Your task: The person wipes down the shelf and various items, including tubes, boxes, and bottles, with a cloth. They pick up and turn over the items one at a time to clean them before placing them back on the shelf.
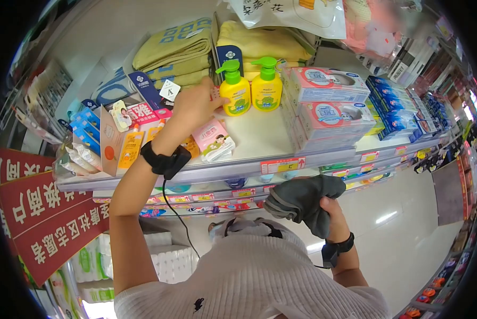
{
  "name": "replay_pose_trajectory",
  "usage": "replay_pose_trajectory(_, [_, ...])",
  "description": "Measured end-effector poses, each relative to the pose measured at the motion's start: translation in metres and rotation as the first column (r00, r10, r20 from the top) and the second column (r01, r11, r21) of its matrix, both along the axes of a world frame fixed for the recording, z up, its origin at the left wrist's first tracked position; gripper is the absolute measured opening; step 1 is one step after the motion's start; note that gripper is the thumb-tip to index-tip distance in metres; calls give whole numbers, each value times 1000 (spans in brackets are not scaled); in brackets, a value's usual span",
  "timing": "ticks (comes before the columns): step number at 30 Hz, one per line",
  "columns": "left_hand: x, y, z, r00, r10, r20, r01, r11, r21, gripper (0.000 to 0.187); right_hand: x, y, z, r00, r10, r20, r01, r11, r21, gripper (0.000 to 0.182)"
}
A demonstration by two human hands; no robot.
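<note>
Gripping grey cloth w/ right hand; left hand fingers pinch red-dotted card, tag "A" nearby.

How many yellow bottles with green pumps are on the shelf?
2: left yellow plastic pump bottle beside the left hand, right yellow plastic pump bottle next to it. Others may hide behind.

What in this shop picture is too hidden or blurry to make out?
Head view only:
- Left hand: fingertips hidden behind the hand at the yellow pump bottle; contact unclear.
- Right hand: palm covered by the grey cloth.
- Price tags on the shelf edge: print too small.
- White bag: cut off by the top edge.
</note>
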State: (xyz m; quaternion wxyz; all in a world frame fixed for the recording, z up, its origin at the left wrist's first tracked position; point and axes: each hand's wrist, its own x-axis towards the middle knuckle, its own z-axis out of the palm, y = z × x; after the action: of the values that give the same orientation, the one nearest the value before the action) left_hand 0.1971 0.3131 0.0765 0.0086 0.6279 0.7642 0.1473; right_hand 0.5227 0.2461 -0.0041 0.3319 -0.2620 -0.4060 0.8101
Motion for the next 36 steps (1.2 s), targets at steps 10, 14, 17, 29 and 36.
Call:
replay_pose_trajectory(10, [-10, -76, -24, 978, -197, 64, 204, 971, -126, 94, -13, 5, -4, 1000, 21, -4, -21, 997, -77, 66])
replay_pose_trajectory(14, [-8, -78, -40, 973, -219, 73, 221, 975, -25, 88, -23, 7, -1, 998, 57, 35, -56, 998, -41, 66])
replay_pose_trajectory(17, [0, -78, -27, 978, -176, 114, 180, 984, -18, 86, -23, 9, 1, 992, 104, 70, -103, 995, -8, 66])
replay_pose_trajectory(29, [52, -7, -48, 793, -589, 156, 590, 806, 42, 81, 4, -8, -7, 996, -86, 18, 86, 996, -27, 67])
replay_pose_trajectory(36, [13, -47, -19, 891, -414, 185, 426, 904, -31, 77, 10, -9, -9, 990, -130, -47, 126, 989, -75, 62])
